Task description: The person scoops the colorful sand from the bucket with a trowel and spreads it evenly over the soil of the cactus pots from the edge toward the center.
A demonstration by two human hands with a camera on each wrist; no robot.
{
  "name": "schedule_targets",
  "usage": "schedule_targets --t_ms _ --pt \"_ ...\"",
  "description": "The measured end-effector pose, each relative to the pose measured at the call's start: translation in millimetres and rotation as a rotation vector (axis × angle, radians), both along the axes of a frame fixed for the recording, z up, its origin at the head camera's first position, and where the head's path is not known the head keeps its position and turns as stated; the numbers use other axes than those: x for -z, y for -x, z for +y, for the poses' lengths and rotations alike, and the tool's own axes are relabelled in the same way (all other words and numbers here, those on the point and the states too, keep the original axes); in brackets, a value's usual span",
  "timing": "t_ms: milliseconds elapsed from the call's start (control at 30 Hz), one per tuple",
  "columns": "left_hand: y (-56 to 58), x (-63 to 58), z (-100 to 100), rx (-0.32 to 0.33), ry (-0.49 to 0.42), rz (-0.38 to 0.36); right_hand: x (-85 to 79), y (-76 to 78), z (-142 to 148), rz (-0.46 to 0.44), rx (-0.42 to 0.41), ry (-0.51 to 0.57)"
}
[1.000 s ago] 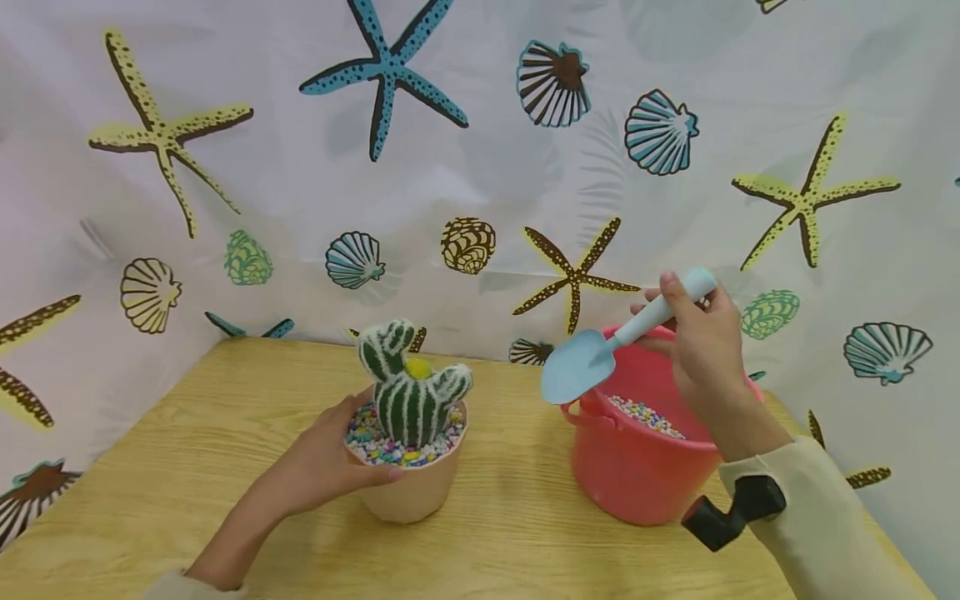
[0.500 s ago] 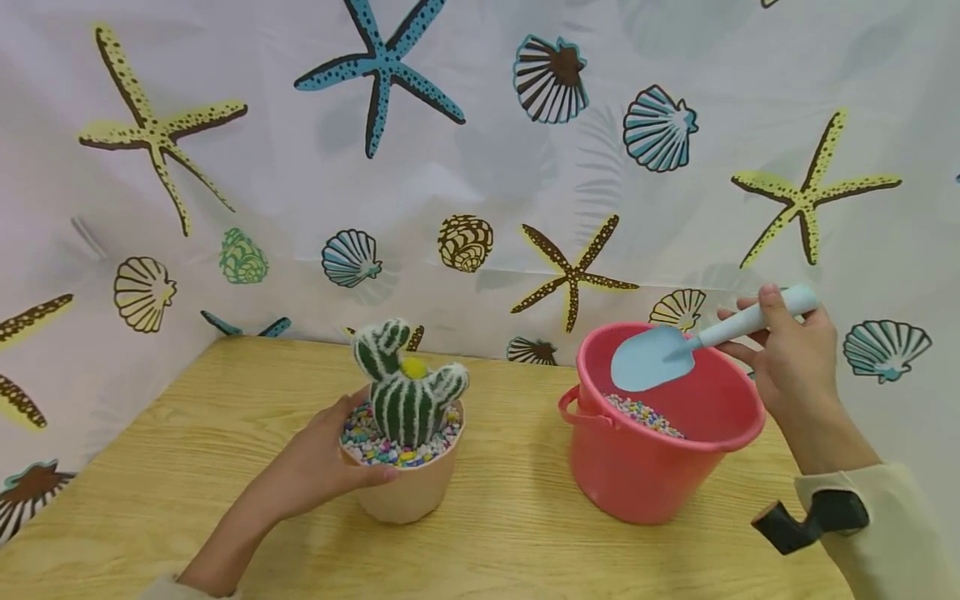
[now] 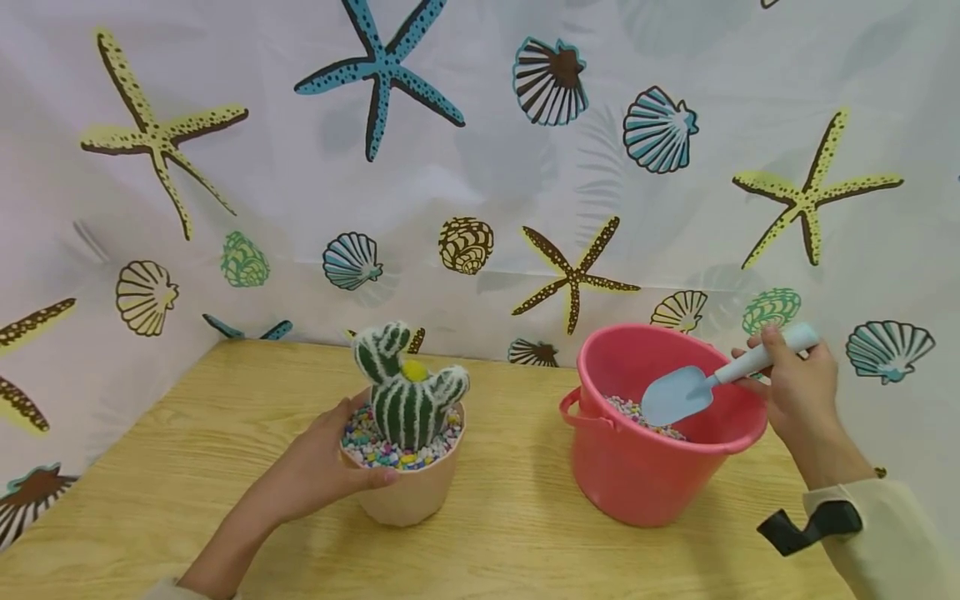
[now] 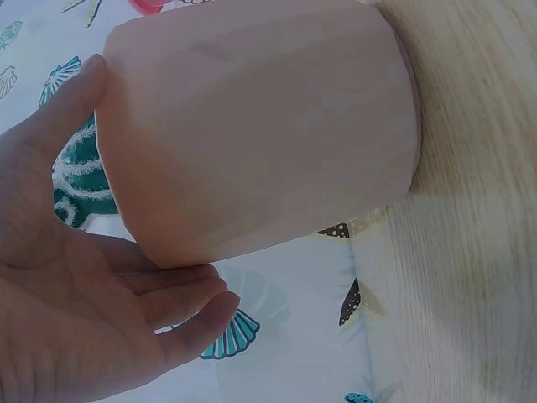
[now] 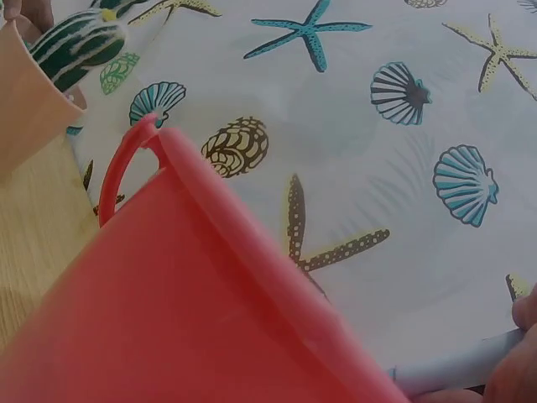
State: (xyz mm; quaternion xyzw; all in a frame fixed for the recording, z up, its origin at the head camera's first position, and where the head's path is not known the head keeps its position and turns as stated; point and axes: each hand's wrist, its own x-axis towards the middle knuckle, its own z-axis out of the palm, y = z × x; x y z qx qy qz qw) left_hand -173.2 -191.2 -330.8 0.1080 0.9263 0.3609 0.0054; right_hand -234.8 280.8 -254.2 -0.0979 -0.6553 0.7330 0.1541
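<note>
My left hand [image 3: 318, 462] holds the rim of a peach flowerpot [image 3: 408, 496], thumb on the near side and fingers at the far left. A striped green cactus [image 3: 408, 408] stands in the pot amid colourful pebbles [image 3: 363, 442]. My right hand [image 3: 806, 387] grips the handle of a light blue hand trowel [image 3: 678, 396]. Its blade hangs inside a red bucket [image 3: 637, 479], over or against small coloured pebbles [image 3: 622, 407] there; contact cannot be judged. In the right wrist view the bucket wall [image 5: 185, 294] hides the blade, while the trowel handle [image 5: 461, 365] shows.
The pot and bucket stand apart on a light wooden table [image 3: 510, 533]. A white cloth [image 3: 495, 167] printed with starfish and shells rises behind and at both sides. The bucket's handle [image 3: 581, 412] sticks out towards the pot.
My right hand has carried the trowel to the right, then lowered it, so the blade has gone from the bucket's left rim down inside it. My left hand stays on the pot.
</note>
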Motion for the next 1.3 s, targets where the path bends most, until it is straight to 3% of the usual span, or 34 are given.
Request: schedule_targets --t_ms 200,400,467,667,800,1067,1200,1300 --pt "-0.9 -0.1 1.2 -0.002 0.003 -0.009 11.2 3.8 -2.4 -0.105 0.006 -0.197" --pt "-1.4 -0.1 3.1 0.006 0.002 0.001 14.1 4.2 -2.7 -0.107 -0.021 -0.388" --pt "-1.5 -0.4 2.6 0.007 0.010 0.004 12.8 3.2 -1.9 -0.117 -0.024 -0.496" --pt "-0.4 -1.4 0.9 0.004 0.030 0.011 9.3 1.0 3.5 -0.124 0.077 -0.745" --pt "1.0 -1.0 -0.9 0.010 0.028 0.015 12.8 2.4 10.3 -0.155 0.121 -0.779" --pt "4.1 -0.7 -14.3 0.050 0.031 -0.024 20.3 2.2 17.9 -0.184 0.104 -0.784" --pt "6.7 -7.9 -20.9 0.022 0.034 -0.085 17.1 3.5 13.5 -0.155 0.112 -0.833" --pt "10.5 -19.3 -24.8 -0.015 0.028 -0.076 12.5 4.4 10.5 -0.131 0.124 -0.896"
